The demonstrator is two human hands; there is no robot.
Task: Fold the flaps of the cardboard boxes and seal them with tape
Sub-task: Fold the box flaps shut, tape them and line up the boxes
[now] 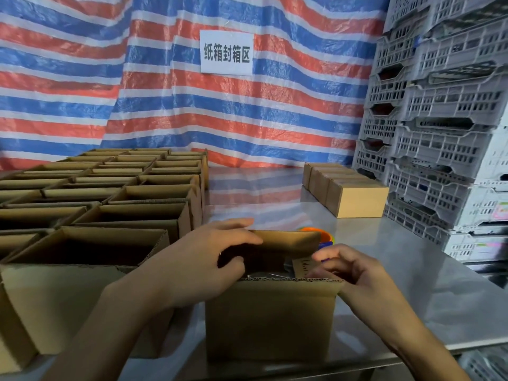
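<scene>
An open brown cardboard box (270, 320) stands on the steel table in front of me, its flaps still raised. My left hand (211, 259) lies over the box's left side, fingers stretched along the far flap (291, 240) and thumb tucked inside. My right hand (354, 273) is at the box's right end with its fingers curled over the small side flap there. Behind the box peeks an orange and blue tape dispenser (320, 236), mostly hidden.
Several open boxes (110, 204) crowd the left half of the table. A row of closed boxes (349, 192) sits at the back right beside stacked grey plastic crates (439, 133). A striped tarp with a white sign (226, 52) hangs behind. Bare steel table (412, 284) lies to the right.
</scene>
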